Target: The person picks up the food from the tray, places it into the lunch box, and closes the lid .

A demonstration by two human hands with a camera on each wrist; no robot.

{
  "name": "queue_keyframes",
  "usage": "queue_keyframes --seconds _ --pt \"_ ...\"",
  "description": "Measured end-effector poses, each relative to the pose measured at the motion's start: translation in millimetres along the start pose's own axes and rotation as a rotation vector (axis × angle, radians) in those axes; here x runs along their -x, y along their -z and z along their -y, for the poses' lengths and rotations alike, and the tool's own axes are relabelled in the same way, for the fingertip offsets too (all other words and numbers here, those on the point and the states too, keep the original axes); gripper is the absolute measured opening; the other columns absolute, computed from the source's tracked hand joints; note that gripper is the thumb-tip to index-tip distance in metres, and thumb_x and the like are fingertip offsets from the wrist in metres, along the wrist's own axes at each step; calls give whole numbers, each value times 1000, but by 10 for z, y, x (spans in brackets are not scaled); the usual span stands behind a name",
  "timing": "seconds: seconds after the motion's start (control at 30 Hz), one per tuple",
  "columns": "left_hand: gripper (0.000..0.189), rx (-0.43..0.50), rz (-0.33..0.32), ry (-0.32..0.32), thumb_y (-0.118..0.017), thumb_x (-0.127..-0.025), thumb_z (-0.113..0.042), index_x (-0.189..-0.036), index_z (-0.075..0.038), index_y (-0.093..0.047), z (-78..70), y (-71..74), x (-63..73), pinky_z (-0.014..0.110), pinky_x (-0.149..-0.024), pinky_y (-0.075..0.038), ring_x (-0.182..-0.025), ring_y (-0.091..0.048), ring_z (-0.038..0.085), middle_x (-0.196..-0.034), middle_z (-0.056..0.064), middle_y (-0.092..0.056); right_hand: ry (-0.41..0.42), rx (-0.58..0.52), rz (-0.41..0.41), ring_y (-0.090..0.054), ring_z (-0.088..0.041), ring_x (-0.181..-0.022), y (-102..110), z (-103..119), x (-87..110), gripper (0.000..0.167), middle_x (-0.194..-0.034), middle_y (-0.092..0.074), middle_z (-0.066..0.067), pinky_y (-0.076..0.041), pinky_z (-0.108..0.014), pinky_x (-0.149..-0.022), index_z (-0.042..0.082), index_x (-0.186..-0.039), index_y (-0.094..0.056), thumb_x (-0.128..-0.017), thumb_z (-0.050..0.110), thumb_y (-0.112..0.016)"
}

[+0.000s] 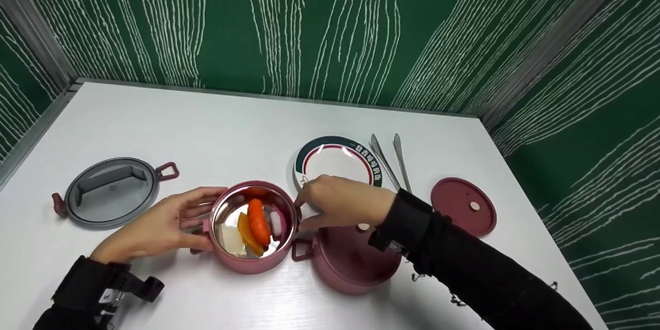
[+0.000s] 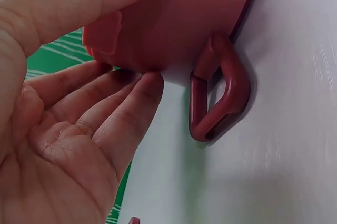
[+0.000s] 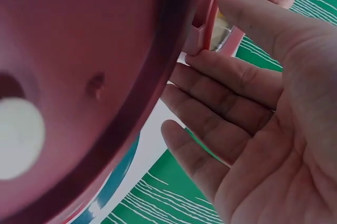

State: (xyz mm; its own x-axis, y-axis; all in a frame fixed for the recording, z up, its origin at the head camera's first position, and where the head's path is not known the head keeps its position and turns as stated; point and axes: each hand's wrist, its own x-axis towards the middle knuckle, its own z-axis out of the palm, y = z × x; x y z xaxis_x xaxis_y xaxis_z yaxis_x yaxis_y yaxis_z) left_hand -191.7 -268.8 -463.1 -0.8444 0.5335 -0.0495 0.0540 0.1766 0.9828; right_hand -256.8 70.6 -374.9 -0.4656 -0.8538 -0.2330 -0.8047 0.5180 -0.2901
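Observation:
Both hands are at a pink pot with a shiny steel inside. In it lie a carrot, a yellow-orange piece, a white chunk and a pinkish-white piece. My left hand grips its left side, thumb near the front and fingers around behind. A loop handle shows lower on the pink wall in the left wrist view. On the opposite side, my right hand pinches the small side tab between thumb and fingertips.
Right beside it stands a second pink pot with a burgundy lid, partly under my right forearm. Behind are a rimmed plate and metal tongs. A round burgundy lid lies right, a grey-rimmed glass lid left.

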Motion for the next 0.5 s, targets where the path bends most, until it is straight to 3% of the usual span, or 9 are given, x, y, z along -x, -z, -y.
queue_keyframes --seconds 0.07,0.23,0.33,0.5 --pt "94 30 13 6 -87 -77 -3 -157 -9 -37 10 8 -1 27 -108 -44 -148 -34 40 -162 18 -36 2 -21 -3 -61 -16 -88 -10 -5 62 42 -104 -73 -5 -54 -31 -86 7 -126 -72 -94 34 -76" --pt "97 55 37 -3 -87 -79 -2 -159 -9 -33 14 -24 -6 26 -110 -43 -149 -31 40 -163 18 -33 -39 -126 -63 -65 -16 -112 32 -94 329 52 -126 -69 -6 -53 -30 -98 9 -139 -64 -96 37 -73" --pt "101 37 30 -7 -89 -76 -5 -159 -10 -31 8 -65 -3 24 -110 -41 -150 -30 40 -163 18 -32 -79 -158 -156 -54 -17 -134 85 -230 566 62 -146 -58 -4 -44 -34 -112 9 -148 -55 -97 42 -70" --pt "109 3 2 5 -93 -72 -8 -160 -13 -29 -1 -123 0 22 -111 -40 -150 -31 37 -164 16 -32 -209 -243 -345 -32 -20 -150 171 -564 1051 80 -164 -34 2 -27 -45 -123 18 -162 -31 -97 50 -67"
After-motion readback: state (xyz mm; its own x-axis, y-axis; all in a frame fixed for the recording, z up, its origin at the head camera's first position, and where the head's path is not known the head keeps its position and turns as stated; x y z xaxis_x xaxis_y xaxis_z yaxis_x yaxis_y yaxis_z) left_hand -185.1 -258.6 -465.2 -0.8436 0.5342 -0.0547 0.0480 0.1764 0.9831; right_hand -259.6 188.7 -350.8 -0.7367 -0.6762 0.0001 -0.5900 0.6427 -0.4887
